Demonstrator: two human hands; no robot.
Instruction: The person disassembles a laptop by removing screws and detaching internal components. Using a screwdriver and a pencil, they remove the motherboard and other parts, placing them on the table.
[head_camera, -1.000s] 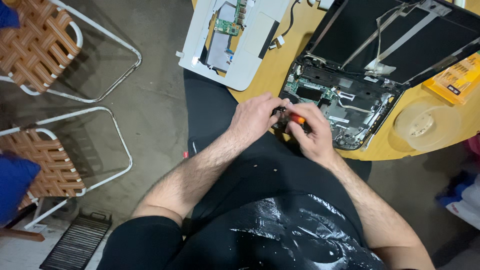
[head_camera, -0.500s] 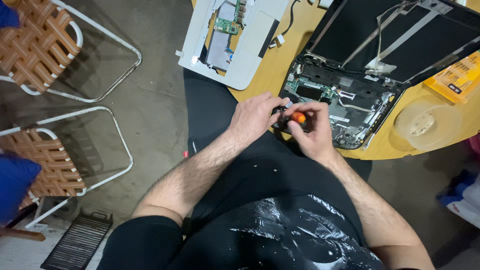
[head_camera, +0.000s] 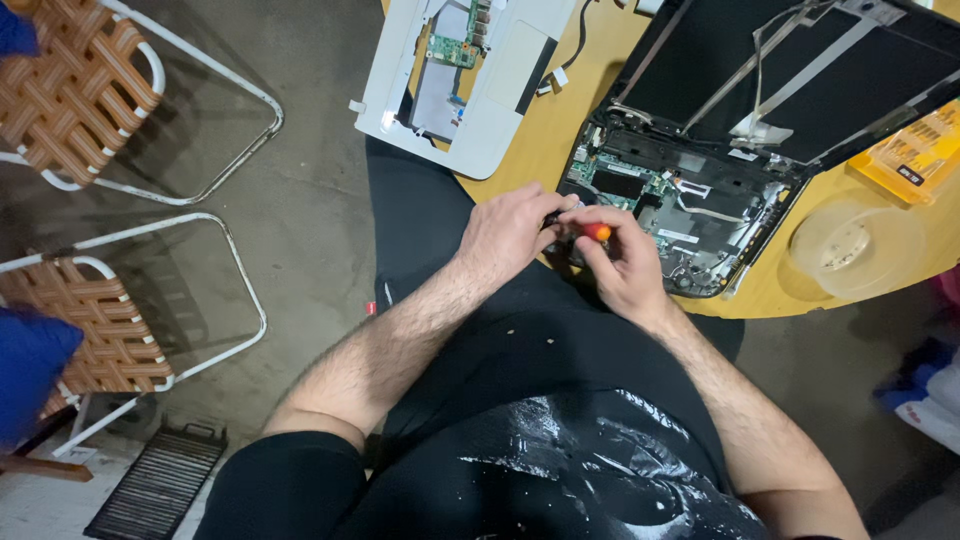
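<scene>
My right hand grips a small screwdriver with an orange handle at the near corner of an opened black laptop. The laptop's green circuit board and cables are exposed. My left hand meets the right one, its fingertips pinching the dark front end of the screwdriver. Both hands sit at the edge of the round yellow table, above my lap.
A white laptop cover with a small green board overhangs the table's left edge. A yellow bit case and a clear round lid lie at right. Two woven-strap chairs and a black grate stand on the floor at left.
Both hands have shifted slightly around the screwdriver; the orange handle now shows more between the fingers. The laptop and other parts have not moved.
</scene>
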